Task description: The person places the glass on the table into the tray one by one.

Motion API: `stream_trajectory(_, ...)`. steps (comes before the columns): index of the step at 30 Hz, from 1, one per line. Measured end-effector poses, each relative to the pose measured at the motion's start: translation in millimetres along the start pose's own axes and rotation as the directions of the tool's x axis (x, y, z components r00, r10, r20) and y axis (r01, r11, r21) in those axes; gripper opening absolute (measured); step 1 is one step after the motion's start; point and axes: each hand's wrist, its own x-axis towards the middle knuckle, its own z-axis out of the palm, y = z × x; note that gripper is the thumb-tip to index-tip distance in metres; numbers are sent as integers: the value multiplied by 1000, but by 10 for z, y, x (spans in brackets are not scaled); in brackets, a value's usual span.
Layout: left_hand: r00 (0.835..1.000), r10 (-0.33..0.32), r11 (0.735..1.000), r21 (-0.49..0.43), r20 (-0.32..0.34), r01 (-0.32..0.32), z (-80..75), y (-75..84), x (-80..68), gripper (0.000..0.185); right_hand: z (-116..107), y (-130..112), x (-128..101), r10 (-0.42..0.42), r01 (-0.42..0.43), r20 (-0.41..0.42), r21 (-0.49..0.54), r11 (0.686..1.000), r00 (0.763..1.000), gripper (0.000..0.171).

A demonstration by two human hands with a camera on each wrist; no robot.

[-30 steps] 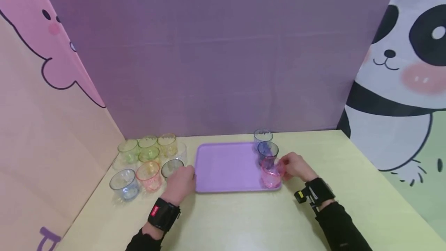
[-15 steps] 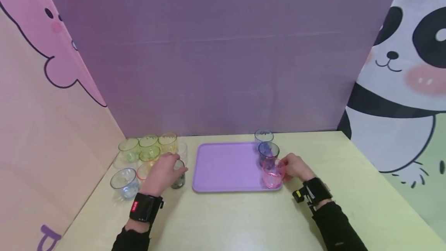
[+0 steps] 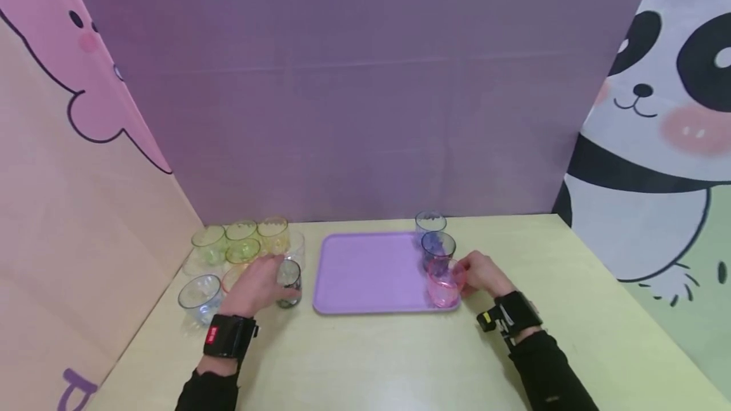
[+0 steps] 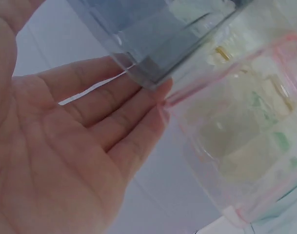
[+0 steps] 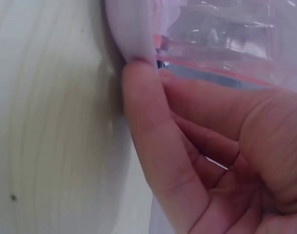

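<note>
My left hand (image 3: 257,287) is at a small grey glass (image 3: 291,281). In the left wrist view its long fingers are nearly straight, with the tips against the grey glass (image 4: 153,41) and close to a pink-rimmed glass (image 4: 236,117). On the right, my right hand (image 3: 484,273) pinches the rim of a lilac tray (image 3: 371,274) between thumb and forefinger, seen close up at the tray edge (image 5: 133,34). A pink glass (image 3: 444,290), a dark blue glass (image 3: 438,247) and a pale blue glass (image 3: 430,224) line the tray's right side.
Left of the tray stand a pale blue glass (image 3: 200,297), green glasses (image 3: 210,246), a yellow glass (image 3: 274,236) and a clear glass (image 3: 296,249). A purple backdrop (image 3: 365,94) closes off the table's (image 3: 365,360) back, with printed panels at both sides.
My left hand has moved left, from the tray's left edge over to the grey glass. The right hand keeps its place at the tray's right edge.
</note>
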Motion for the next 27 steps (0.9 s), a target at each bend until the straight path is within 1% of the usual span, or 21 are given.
stream_trajectory(3, 1000, -14, 1000, 13, 28, 14, 17, -10, 5, 86, 1, 13, -11, 5, -6, 17, 37, 999, 1000, 22)
stream_trajectory(6, 999, -21, 999, 26, 46, 20, 34, -28, 5, 86, 7, 34, -8, 17, -19, 37, 56, 998, 999, 27)
stream_trajectory(10, 999, -17, 1000, 22, 41, 16, 37, -44, 3, 86, 11, 49, 1, 35, -38, 41, 70, 997, 999, 29)
stream_trajectory(17, 999, -17, 1000, 2, -40, 17, -18, -5, 2, 84, -3, 26, -16, 51, -53, 42, 61, 997, 998, 27)
stream_trajectory(21, 996, -23, 999, -49, -89, 18, -19, 29, 23, 86, -4, 18, -36, 54, -57, 42, 60, 997, 998, 25)
stream_trajectory(24, 989, -31, 994, -111, -144, 15, 6, 63, 45, 88, -2, 18, -42, 54, -57, 42, 60, 997, 998, 24)
stream_trajectory(27, 976, -47, 986, -167, -211, 11, 26, 116, 69, 87, 1, 22, -40, 55, -58, 42, 58, 997, 998, 21)
